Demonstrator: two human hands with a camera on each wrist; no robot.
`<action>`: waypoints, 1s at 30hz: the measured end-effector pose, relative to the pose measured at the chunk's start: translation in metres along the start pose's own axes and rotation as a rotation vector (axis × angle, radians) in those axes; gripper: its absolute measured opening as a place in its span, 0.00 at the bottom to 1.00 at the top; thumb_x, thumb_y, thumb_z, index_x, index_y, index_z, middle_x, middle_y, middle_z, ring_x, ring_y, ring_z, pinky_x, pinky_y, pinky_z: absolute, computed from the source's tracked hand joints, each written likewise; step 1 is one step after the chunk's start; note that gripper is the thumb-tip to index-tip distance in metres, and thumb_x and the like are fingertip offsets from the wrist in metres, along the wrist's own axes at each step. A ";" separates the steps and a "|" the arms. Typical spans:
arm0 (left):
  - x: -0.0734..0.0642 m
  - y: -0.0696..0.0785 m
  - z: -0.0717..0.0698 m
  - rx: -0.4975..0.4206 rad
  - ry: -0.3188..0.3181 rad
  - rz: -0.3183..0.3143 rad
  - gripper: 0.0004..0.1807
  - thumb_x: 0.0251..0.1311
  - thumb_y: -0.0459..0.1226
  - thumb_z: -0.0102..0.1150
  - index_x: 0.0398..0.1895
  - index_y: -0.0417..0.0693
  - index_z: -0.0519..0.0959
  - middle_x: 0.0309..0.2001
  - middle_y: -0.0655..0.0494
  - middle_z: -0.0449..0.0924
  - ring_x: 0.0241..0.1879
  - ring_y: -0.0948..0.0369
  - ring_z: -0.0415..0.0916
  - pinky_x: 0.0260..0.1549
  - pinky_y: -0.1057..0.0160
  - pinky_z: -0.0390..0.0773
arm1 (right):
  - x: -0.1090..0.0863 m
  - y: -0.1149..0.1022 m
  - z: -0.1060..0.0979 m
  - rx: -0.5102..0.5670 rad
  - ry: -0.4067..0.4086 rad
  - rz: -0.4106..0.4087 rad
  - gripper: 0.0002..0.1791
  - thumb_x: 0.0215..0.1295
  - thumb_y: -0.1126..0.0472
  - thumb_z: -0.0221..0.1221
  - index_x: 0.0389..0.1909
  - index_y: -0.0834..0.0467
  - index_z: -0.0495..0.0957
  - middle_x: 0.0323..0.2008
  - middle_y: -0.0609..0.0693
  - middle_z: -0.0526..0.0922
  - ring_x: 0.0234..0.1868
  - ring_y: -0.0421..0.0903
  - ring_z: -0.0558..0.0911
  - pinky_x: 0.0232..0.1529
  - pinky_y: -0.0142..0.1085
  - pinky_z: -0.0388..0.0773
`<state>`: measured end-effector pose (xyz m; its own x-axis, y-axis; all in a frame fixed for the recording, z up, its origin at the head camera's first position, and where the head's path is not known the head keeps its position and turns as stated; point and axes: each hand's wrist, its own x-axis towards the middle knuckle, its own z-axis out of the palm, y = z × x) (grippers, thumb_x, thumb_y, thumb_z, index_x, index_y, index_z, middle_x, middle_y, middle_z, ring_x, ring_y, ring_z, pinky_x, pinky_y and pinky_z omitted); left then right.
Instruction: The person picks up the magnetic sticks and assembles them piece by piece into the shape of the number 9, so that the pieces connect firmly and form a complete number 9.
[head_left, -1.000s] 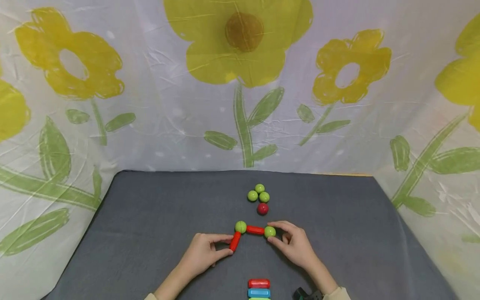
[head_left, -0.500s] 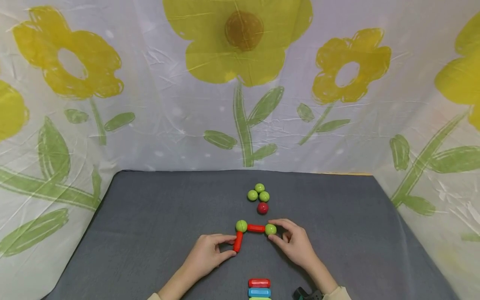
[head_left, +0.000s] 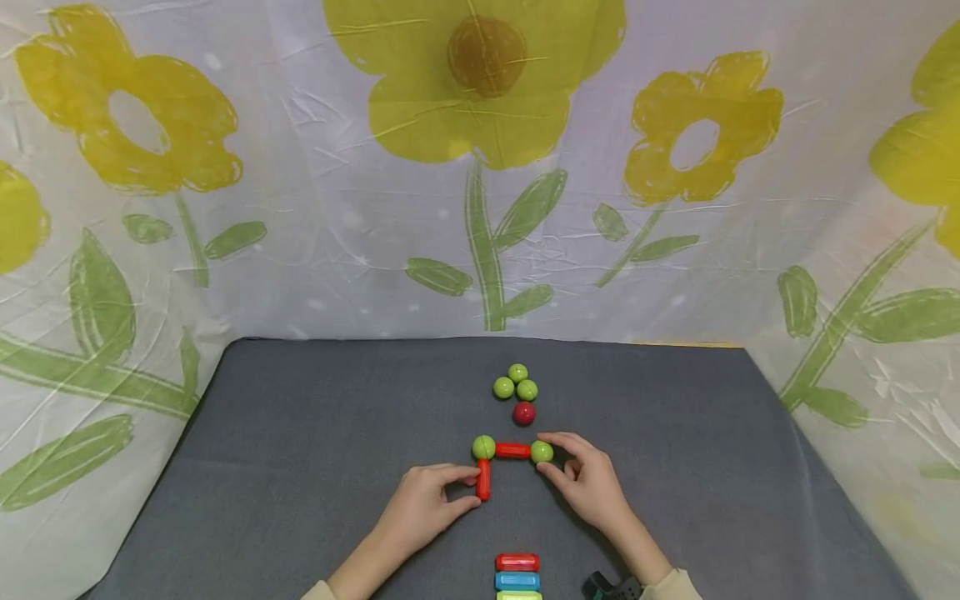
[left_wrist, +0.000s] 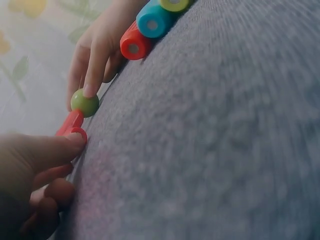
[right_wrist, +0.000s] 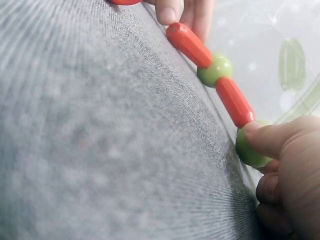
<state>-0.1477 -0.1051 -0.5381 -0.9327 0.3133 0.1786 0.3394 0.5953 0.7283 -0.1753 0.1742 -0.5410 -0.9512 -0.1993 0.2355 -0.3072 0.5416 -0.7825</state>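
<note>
Two red magnetic rods and two green balls are joined in an L on the dark cloth. My left hand [head_left: 423, 507] pinches the near red rod [head_left: 483, 481] between thumb and fingers; that rod points toward me from the corner green ball [head_left: 483, 447]. From the same ball the other red rod [head_left: 513, 451] runs right to the end green ball [head_left: 542, 452]. Thumb and forefinger of my right hand [head_left: 588, 479] pinch this end ball. In the right wrist view the near rod's free end [right_wrist: 176, 31] shows a round tip beside the left fingers.
Beyond the L lie three green balls [head_left: 504, 387] and a red ball [head_left: 524, 413]. Closer to me a red rod [head_left: 517, 562], a blue rod [head_left: 517, 582] and a yellow-green rod [head_left: 518, 596] lie side by side. A black object [head_left: 611, 587] sits by the right wrist. A flower-print curtain stands behind the table.
The near red rod has swung from slanting down-left to pointing straight toward me, my left hand moving right with it. My right hand and the end ball have shifted slightly away from me.
</note>
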 end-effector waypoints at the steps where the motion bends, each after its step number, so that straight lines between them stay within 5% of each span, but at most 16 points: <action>1: 0.000 0.001 0.001 0.028 0.011 0.005 0.20 0.53 0.41 0.83 0.51 0.50 0.91 0.47 0.57 0.91 0.22 0.71 0.76 0.27 0.65 0.81 | 0.000 0.000 0.000 0.001 0.001 -0.005 0.22 0.63 0.63 0.76 0.59 0.54 0.87 0.53 0.46 0.86 0.13 0.31 0.62 0.16 0.28 0.64; 6: 0.002 0.005 0.002 0.138 0.045 0.021 0.24 0.50 0.45 0.85 0.52 0.50 0.90 0.46 0.62 0.91 0.47 0.63 0.87 0.48 0.54 0.86 | 0.000 0.001 0.000 0.001 0.008 -0.024 0.22 0.63 0.64 0.75 0.59 0.55 0.87 0.53 0.47 0.86 0.13 0.31 0.62 0.16 0.28 0.64; 19: 0.002 0.005 0.003 0.090 0.041 0.089 0.19 0.54 0.39 0.83 0.51 0.56 0.92 0.46 0.63 0.91 0.47 0.64 0.87 0.48 0.56 0.87 | 0.000 0.003 -0.001 0.002 0.007 -0.027 0.22 0.63 0.63 0.75 0.58 0.55 0.86 0.54 0.48 0.86 0.13 0.30 0.61 0.15 0.28 0.64; 30: 0.004 0.003 0.001 0.090 0.031 0.065 0.18 0.57 0.38 0.81 0.52 0.57 0.92 0.47 0.62 0.90 0.45 0.65 0.87 0.45 0.58 0.87 | 0.001 0.004 0.000 0.003 0.000 -0.027 0.22 0.63 0.63 0.75 0.59 0.54 0.86 0.52 0.46 0.86 0.13 0.30 0.62 0.15 0.28 0.64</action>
<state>-0.1503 -0.1014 -0.5352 -0.9114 0.3308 0.2448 0.4071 0.6388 0.6528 -0.1773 0.1765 -0.5440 -0.9427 -0.2136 0.2564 -0.3324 0.5336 -0.7777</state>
